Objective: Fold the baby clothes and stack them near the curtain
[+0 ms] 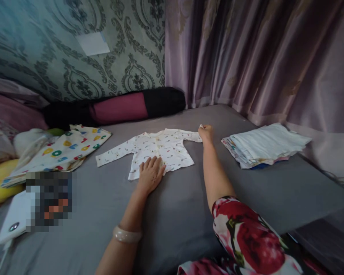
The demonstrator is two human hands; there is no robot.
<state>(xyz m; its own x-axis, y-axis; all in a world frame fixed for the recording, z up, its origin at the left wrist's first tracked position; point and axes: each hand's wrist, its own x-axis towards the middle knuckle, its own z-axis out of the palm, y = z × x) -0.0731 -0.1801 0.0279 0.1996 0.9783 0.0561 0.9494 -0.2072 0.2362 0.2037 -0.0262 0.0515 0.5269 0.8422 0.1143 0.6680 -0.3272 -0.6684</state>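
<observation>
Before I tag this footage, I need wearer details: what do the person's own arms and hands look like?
The left hand has small dark dots on its back; a pale, glossy bangle circles that forearm. The right hand is bare, its sleeve floral in red, white and green.

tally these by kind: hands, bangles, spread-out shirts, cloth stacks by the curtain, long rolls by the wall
hands: 2 (left hand, right hand)
bangle: 1
spread-out shirt: 1
cloth stack: 1
long roll: 1
total: 6
</observation>
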